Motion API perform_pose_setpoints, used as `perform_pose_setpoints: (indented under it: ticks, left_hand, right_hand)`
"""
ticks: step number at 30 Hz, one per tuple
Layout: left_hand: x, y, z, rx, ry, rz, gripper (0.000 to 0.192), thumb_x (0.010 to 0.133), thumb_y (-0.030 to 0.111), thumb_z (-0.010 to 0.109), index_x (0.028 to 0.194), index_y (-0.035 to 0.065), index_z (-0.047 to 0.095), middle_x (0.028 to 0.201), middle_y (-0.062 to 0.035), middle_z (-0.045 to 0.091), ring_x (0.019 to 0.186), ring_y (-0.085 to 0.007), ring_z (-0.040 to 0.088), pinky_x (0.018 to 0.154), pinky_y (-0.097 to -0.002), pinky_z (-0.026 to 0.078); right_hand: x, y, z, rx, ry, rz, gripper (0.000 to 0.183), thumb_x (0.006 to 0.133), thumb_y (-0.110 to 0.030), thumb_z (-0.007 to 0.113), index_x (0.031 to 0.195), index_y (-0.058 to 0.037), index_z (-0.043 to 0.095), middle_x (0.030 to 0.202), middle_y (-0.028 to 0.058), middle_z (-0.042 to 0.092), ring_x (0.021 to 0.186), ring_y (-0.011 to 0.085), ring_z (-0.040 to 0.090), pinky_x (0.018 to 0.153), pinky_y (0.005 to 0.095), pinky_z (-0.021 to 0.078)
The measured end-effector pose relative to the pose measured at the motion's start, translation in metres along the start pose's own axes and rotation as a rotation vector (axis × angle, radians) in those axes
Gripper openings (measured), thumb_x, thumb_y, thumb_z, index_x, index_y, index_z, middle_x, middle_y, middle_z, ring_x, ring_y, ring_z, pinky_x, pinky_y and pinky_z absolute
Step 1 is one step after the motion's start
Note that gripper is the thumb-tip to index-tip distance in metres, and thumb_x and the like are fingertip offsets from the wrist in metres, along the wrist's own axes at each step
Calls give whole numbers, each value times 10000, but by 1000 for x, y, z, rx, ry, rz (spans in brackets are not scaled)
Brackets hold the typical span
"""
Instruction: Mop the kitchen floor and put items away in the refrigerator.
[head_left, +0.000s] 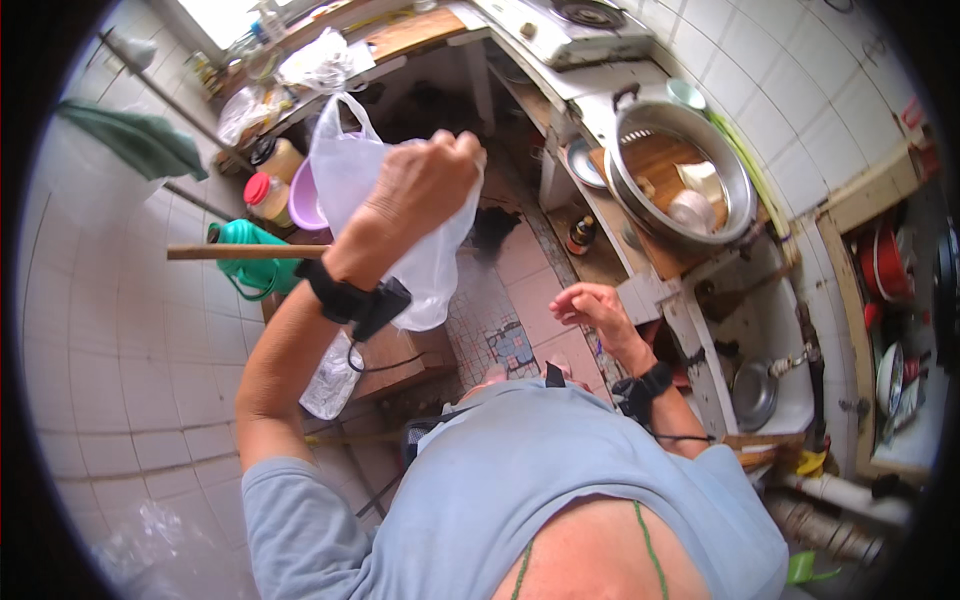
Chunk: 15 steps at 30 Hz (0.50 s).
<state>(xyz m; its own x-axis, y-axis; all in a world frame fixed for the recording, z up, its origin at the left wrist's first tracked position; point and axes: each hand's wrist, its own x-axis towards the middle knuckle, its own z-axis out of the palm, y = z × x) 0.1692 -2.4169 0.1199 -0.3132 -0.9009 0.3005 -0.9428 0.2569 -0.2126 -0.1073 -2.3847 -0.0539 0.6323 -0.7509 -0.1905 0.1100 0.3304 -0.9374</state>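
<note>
My left hand (427, 180) is raised in front of me, its fingers closed on a white plastic bag (431, 292), which hangs down behind the hand and wrist. The bag looks thin and mostly flat; what is in it, if anything, cannot be told. A wooden stick (244, 253) passes behind my left wrist. My right hand (596, 311) is at my right side, lower, fingers loosely curled and holding nothing. Near it is a wooden shelf with a dark bottle (581, 235). Both wrists wear black straps.
At right, a large metal pot (679, 172) stands on the counter above a sink (780, 352). A stove (577, 30) is at the back. To the left are a green thermos-like jug (251, 255), a red-lidded jar (264, 196), a purple basin (306, 196) and a hanging green cloth (139, 135).
</note>
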Motion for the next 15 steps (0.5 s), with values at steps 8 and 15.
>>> perform_pose_setpoints:
  ticks: [8, 15]
  left_hand:
    - [-3, 99, 64, -6, -168, 134, 33, 726, 59, 612, 740, 30, 615, 645, -84, 641, 605, -200, 674, 455, -288, 509]
    - [-11, 151, 103, -346, -291, 222, 93, 771, 57, 582, 774, -18, 528, 628, -155, 618, 622, -289, 667, 519, -351, 522]
  right_hand:
    - [12, -9, 25, 116, -117, -48, 365, 918, -308, 506, 1043, 18, 614, 1007, 113, 649, 931, 173, 618, 849, 289, 476]
    - [11, 16, 13, 282, 202, -81, 366, 930, -343, 453, 1131, -54, 554, 1114, 45, 591, 1041, 130, 563, 926, 281, 420]
